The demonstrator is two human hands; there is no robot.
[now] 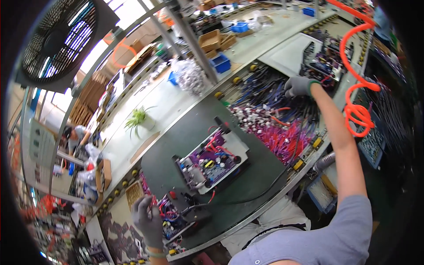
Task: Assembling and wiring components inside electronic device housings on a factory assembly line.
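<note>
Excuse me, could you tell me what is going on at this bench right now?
A person in grey gloves works at an electronics bench. The left hand rests on a wired circuit board at the mat's near edge. The right hand reaches into bundled wire harnesses. An open white-framed purple circuit board assembly lies between, untouched.

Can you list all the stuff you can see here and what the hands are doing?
circuit board tray: one, white with purple board, middle of dark mat.
second wired board: one, purple with red wires, near edge.
wire bundles: many, red and purple, right of mat.
coiled hose: one, orange, hanging right.
potted plant: one, green, pale bench.
fan: one, black, upper left.
left hand: grey glove, on second wired board.
right hand: grey glove, reaching above wire bundles.
</note>
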